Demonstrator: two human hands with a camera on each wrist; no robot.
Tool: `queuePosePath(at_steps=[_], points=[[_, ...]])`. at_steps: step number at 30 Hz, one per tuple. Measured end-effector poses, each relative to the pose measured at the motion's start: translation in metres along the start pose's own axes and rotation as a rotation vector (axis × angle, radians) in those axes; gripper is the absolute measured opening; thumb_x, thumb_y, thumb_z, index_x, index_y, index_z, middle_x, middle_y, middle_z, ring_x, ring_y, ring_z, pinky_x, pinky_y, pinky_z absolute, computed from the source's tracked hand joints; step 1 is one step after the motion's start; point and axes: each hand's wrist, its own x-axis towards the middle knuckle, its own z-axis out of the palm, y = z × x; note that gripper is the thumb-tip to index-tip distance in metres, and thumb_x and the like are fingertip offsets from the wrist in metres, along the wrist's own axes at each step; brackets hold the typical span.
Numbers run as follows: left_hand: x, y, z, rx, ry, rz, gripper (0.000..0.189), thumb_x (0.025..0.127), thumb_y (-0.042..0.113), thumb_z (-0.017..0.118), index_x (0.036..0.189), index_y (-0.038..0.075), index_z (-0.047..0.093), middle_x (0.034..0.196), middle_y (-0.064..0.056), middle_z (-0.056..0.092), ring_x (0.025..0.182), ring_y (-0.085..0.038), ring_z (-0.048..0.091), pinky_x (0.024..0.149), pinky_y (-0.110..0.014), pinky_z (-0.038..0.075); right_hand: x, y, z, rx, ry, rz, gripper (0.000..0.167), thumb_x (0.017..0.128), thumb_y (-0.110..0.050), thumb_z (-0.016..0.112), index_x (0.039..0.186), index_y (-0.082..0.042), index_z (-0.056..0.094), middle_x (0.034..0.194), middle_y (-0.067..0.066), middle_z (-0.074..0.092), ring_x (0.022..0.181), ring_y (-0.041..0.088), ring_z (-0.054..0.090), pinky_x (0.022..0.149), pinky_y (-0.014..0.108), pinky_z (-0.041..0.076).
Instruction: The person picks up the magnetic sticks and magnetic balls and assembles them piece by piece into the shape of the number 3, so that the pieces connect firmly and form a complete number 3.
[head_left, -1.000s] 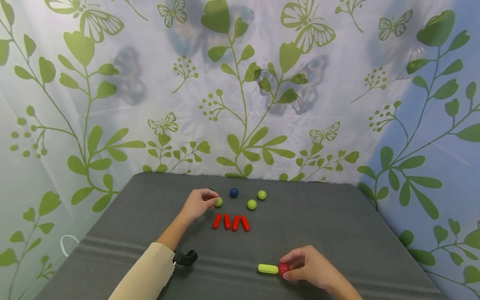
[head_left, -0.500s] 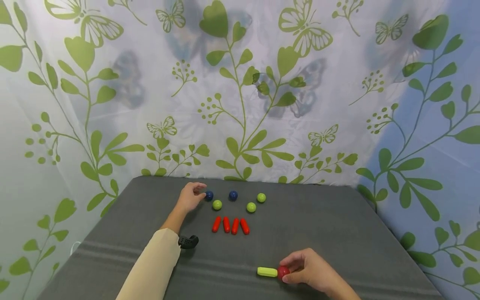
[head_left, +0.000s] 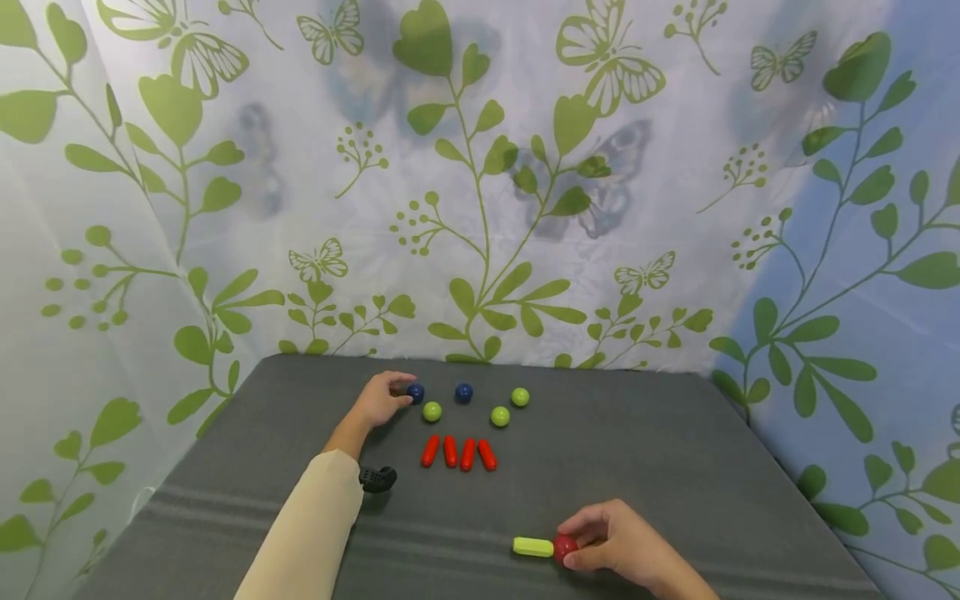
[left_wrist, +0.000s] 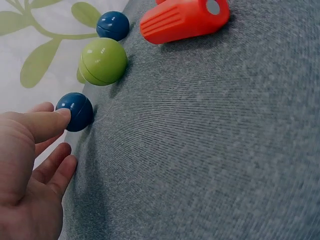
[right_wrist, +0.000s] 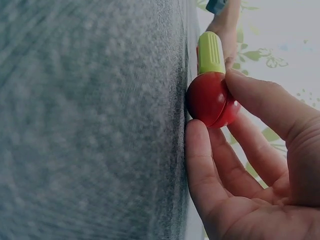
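At the far left of the table, my left hand (head_left: 379, 401) has its thumb and fingers around a dark blue ball (left_wrist: 75, 112); the thumb lies on the ball in the left wrist view. Close by in front is a green ball (head_left: 432, 412). My right hand (head_left: 624, 543), near the table's front, pinches a red ball (right_wrist: 212, 99) between thumb and fingers. A yellow-green rod (head_left: 532, 547) adjoins the red ball end-on, pointing left in the head view, and both lie on the grey cloth.
A second blue ball (head_left: 463, 392) and two more green balls, one nearer (head_left: 500, 417) and one farther back (head_left: 520, 397), stand mid-table. Several red rods (head_left: 468, 455) lie in a row before them. A patterned curtain (head_left: 480, 208) hangs behind the grey table (head_left: 637, 450).
My left hand has moved left from beside the green ball to the left blue ball and closed its fingers around it. The right hand stays on the red ball.
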Motion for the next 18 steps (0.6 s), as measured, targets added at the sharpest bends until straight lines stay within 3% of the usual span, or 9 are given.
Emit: queuePosePath(at_steps=[9,18], points=[[0.002,0.002,0.004,0.02,-0.003,0.012,0.037,0.095,0.009,0.072,0.131,0.008,0.067,0.135,-0.02,0.063,0.125,-0.038,0.06,0.105,-0.054,0.048,-0.001,-0.003,-0.003,0.018,-0.016,-0.008,0.037,0.082,-0.014,0.086,0.113,0.001,0.075,0.097,0.012,0.078,0.085,0.017,0.07,0.07,0.027,0.057],[-0.003,0.002,0.014,0.01,0.051,0.014,0.029,0.092,0.009,0.076,0.12,0.008,0.069,0.121,-0.017,0.072,0.114,-0.033,0.067,0.098,-0.051,0.052,-0.002,0.007,-0.002,0.041,-0.033,-0.053,0.035,0.084,-0.013,0.084,0.114,0.004,0.074,0.097,0.013,0.077,0.084,0.017,0.07,0.068,0.026,0.057]])
